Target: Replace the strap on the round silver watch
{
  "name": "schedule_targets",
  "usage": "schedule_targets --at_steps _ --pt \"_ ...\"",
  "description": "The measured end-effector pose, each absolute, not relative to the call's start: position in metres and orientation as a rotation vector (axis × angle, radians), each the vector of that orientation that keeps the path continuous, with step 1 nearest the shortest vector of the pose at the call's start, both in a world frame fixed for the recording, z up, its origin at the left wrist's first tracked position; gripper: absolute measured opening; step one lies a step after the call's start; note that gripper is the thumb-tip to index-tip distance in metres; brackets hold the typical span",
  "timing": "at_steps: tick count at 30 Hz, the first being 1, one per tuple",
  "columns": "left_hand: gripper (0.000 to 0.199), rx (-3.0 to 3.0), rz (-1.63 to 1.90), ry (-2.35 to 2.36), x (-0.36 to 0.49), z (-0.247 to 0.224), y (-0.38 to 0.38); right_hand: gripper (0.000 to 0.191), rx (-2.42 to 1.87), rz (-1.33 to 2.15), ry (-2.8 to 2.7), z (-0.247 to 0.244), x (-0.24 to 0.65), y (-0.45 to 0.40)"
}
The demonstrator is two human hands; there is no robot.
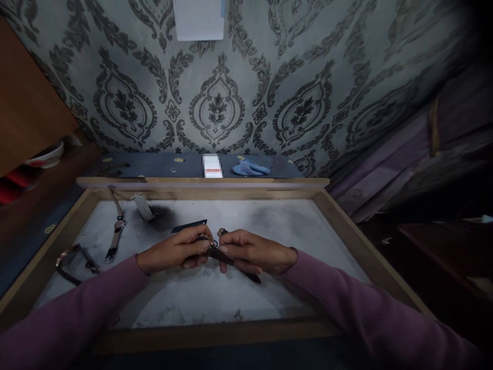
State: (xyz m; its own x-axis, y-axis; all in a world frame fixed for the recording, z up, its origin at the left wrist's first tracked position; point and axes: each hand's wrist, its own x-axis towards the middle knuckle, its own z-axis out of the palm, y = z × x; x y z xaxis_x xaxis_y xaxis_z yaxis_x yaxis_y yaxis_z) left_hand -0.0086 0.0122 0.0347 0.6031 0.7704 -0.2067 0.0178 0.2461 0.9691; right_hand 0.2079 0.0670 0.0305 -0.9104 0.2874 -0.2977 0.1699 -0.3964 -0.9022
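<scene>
Near the middle of the tray, both of my hands hold a wristwatch (221,256) with a dark strap. My left hand (179,251) pinches the watch case between thumb and fingers, hiding most of its face. My right hand (258,251) grips the strap close to the case. One dark strap end slants out below the right fingers, and a buckle shows above them. Just behind the left hand lies a flat dark piece (189,225), partly covered by it.
A wood-rimmed tray (208,334) with a whitish floor surrounds the work. At its left lie a brown-strapped watch (119,224) and a dark-banded watch (68,277). A small grey block (144,207) stands nearby. Behind the rim are a white box (212,165) and a blue cloth (250,167).
</scene>
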Motion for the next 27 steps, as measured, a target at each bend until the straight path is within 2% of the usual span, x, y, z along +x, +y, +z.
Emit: schedule_targets --at_steps 7,18,24,27 --pt "0.026 1.210 0.621 0.828 -0.011 0.042 0.013 0.033 -0.820 2.347 -1.775 0.039 0.209 0.069" --pt "0.024 1.157 0.701 0.806 -0.011 0.039 0.013 0.033 -0.835 2.154 -1.762 0.044 0.208 0.072" --pt "0.039 1.297 0.732 0.805 -0.013 0.052 0.012 0.038 -0.826 2.161 -1.637 0.043 0.208 0.073" --pt "0.025 1.470 0.814 0.860 -0.011 0.052 0.013 0.038 -0.799 2.220 -1.584 0.045 0.208 0.073"
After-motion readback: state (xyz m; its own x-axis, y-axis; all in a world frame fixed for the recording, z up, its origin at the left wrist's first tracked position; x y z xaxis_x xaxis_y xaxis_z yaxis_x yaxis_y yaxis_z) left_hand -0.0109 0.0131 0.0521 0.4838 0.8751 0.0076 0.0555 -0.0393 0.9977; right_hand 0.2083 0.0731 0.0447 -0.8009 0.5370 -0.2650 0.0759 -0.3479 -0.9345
